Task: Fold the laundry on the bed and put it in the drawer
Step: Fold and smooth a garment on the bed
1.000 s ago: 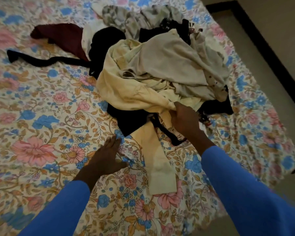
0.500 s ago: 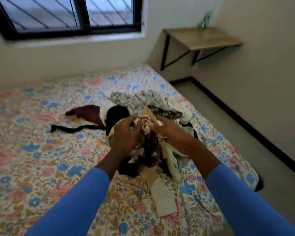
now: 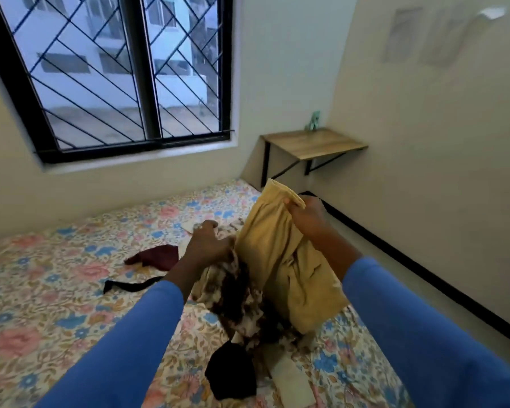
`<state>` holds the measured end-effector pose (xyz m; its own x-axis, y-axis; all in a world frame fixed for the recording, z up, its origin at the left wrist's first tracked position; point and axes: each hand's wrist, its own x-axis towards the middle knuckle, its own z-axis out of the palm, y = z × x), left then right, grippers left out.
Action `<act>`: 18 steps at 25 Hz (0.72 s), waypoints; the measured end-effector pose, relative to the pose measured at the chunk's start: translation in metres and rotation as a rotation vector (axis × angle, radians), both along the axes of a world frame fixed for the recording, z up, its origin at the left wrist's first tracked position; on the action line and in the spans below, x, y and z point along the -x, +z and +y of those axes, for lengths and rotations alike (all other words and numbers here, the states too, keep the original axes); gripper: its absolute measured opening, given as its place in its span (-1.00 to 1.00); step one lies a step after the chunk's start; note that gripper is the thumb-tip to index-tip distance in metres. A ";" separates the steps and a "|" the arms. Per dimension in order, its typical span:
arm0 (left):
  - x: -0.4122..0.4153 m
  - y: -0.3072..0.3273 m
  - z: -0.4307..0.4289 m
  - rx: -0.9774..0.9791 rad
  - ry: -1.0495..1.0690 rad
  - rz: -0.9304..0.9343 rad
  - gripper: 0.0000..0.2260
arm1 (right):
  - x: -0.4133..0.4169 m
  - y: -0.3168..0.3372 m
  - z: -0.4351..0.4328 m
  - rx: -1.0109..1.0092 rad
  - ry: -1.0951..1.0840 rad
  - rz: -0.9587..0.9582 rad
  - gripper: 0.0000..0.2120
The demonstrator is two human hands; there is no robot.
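Early in the job, judging by the spread: nothing visibly folded, no drawer in view, every piece loose on the bed or in the hands. Far left on the floral sheet, a maroon garment in a crumple, and just below it a black strap trailing flat, both well apart from either hand. Next, the left hand, fingers curled over the top of a brown-and-cream patterned garment, holding it bunched and up off the sheet. Right beside that and touching it, a yellow garment hanging lengthwise, top end high, lower end down near the bed. At its upper edge, the right hand, fingers pinching the band, one corner sticking up above the knuckles. Below both hands, a black garment and a pale cream piece flat on the sheet, untouched. Likely step in hand: parting the yellow piece from the patterned one before laying it flat to fold. Left to do, as far as can be judged: all the folding, then the carrying to a drawer somewhere out of sight.
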<state>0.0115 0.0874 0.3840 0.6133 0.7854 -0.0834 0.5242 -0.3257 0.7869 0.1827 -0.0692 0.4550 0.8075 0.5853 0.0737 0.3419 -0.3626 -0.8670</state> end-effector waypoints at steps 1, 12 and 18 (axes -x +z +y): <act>-0.009 0.011 -0.008 -0.062 -0.080 -0.031 -0.28 | 0.001 0.017 0.006 0.053 -0.030 -0.064 -0.74; -0.035 0.192 -0.052 -0.154 -0.251 -0.660 -0.71 | 0.034 0.195 -0.020 -0.203 0.291 0.189 -0.68; 0.003 0.318 -0.071 -0.035 -0.172 -0.975 -0.84 | 0.075 0.201 -0.065 -0.065 0.316 -0.083 -0.12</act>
<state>0.0081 0.0169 0.7019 0.5069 0.6718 0.5401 -0.4046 -0.3679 0.8372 0.1076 -0.1345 0.6559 0.5765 0.7977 0.1769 0.4988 -0.1722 -0.8494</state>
